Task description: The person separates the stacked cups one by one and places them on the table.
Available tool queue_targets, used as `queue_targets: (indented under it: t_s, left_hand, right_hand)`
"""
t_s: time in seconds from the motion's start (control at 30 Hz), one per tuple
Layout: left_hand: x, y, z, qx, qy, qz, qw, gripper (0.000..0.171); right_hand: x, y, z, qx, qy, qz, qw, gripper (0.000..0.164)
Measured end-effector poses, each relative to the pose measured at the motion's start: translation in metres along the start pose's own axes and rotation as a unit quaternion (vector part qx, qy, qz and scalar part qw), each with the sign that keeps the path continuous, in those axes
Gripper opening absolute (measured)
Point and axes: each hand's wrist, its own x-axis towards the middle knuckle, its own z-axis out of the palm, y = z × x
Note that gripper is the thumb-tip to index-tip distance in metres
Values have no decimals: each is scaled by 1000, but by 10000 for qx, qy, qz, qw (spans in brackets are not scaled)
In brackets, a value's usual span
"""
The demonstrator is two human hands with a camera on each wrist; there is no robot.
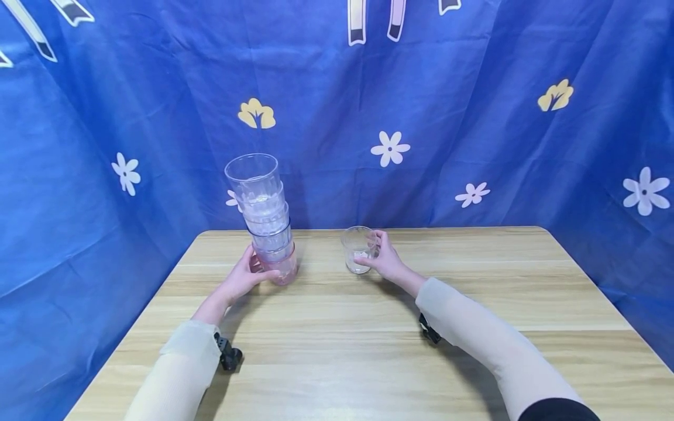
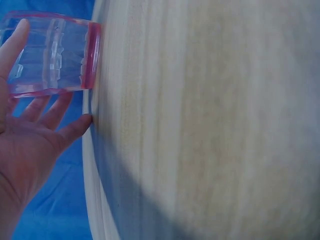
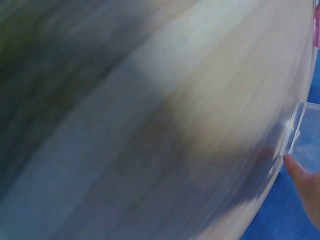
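Tall stack of nested clear cups point(image 1: 267, 213): held upright-ish at the far left of the pale wooden counter point(image 1: 337, 333).
Left hand point(image 1: 239, 284): fingers and thumb clamped round the pink bottom cup point(image 1: 286, 270).
Single clear round cup point(image 1: 359, 245): held at far middle.
Right hand point(image 1: 389, 258): fingers and thumb clamped on its right side.
Handling: both judged light, stiff, slippery, perhaps plastic; stack easily toppled.
Hold: stack best gripped low, single cup by its wall.
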Motion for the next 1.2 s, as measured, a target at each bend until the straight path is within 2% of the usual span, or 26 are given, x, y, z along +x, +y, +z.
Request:
queue_targets:
  t_s: [0.1, 0.33, 0.57, 0.77, 0.93, 1.2]
  left_hand:
    - [1, 0, -1, -25, 1, 16, 10000, 91]
    - [3, 1, -1, -47, -36, 0, 10000, 91]
    - [4, 3, -1, -90, -26, -9, 10000, 91]
    - [1, 4, 0, -29, -41, -52, 10000, 92]
    - [-2, 3, 0, -31, -32, -86, 10000, 93]
    - [0, 2, 0, -51, -41, -89, 9999, 93]
  right_hand:
    - [0, -1, 0, -3, -7, -17, 10000, 79]
    - [2, -15, -6, 133, 0, -265, 9996, 99]
    - [13, -54, -20, 158, 451, -749, 9960, 96]
    - [23, -95, -28, 204, 486, -1066, 9929, 91]
    - [29, -121, -24, 286, 373, -1317, 9902, 87]
    - [34, -142, -3, 598, 74, -1576, 9857, 86]
